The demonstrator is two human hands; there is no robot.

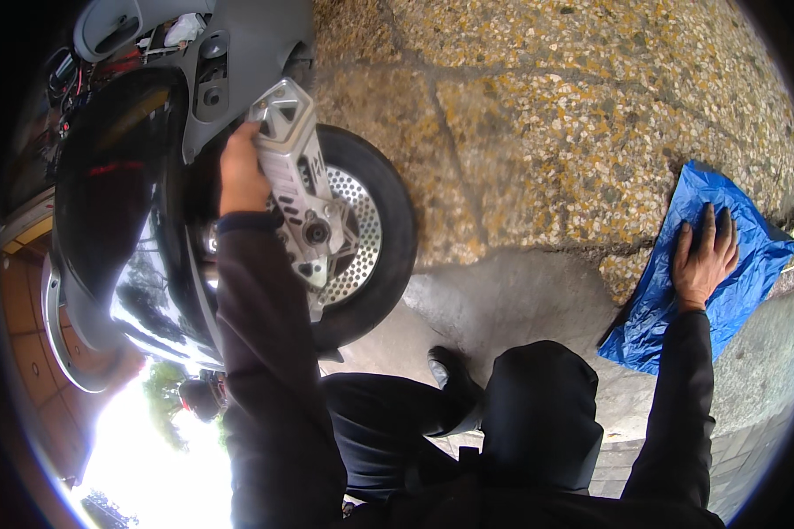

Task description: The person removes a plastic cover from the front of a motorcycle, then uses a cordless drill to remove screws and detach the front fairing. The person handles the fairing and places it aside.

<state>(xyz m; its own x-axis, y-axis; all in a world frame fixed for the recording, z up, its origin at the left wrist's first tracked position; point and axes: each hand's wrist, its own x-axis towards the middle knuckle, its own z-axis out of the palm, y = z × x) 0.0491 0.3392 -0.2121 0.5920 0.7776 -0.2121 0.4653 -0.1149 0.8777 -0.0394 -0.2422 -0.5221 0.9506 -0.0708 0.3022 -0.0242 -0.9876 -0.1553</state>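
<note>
At the left, my left hand (243,172) grips the edge of a silver metal swingarm (293,163) on a scooter. Its fingertips are partly hidden against the metal. Beside that arm, a black-tyred wheel (395,212) carries a perforated disc (362,256). Over at the right, my right hand (706,260) lies flat with fingers spread on a crumpled blue plastic sheet (648,331), which rests on the ground.
Glossy black bodywork (106,203) and a grey panel (247,44) of the scooter fill the left. Speckled stone paving (547,132) meets smoother concrete (503,304). My bent knees and a dark shoe (450,366) are below.
</note>
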